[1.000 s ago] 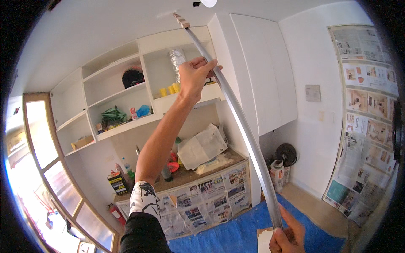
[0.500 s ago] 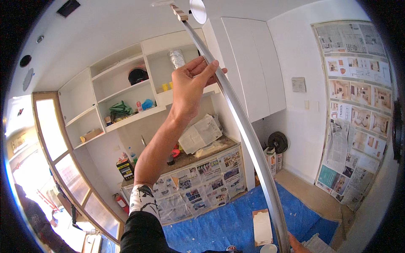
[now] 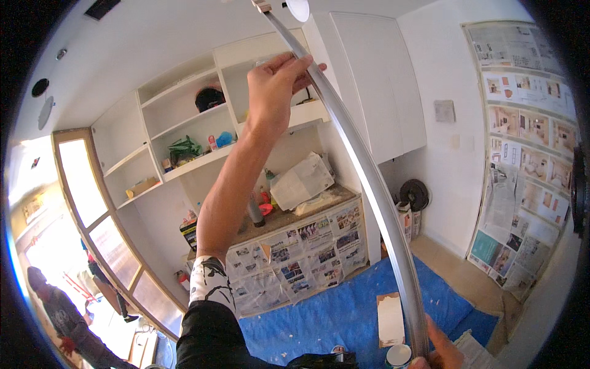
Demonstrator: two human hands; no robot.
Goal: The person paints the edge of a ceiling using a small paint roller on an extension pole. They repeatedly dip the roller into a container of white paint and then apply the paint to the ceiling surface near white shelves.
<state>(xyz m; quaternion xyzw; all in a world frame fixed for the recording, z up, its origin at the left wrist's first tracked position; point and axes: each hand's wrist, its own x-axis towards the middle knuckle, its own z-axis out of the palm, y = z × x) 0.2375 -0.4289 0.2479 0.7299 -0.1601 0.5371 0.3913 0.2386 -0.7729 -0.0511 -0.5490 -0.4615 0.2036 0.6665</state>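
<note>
A long silvery metal pole slants from the lower right up toward the ceiling in front of me. My left hand, at the end of a raised arm, pinches its upper part between thumb and fingers. Low down, my right hand is wrapped round the pole near the picture's lower edge and shows only in part. A light wooden piece sits at the pole's far tip; whatever lies beyond it is cut off by the upper edge. Close to that tip is a white round fixture.
Blue sheeting covers the floor, with a paint can and a smeared board on it. White open shelves and a newspaper-covered counter stand ahead. Another person is beyond the wood-framed door at left.
The pole's tip has shifted slightly up, so the pale end beyond the wooden piece has left the picture. My left hand is a little higher, and more of my right hand shows.
</note>
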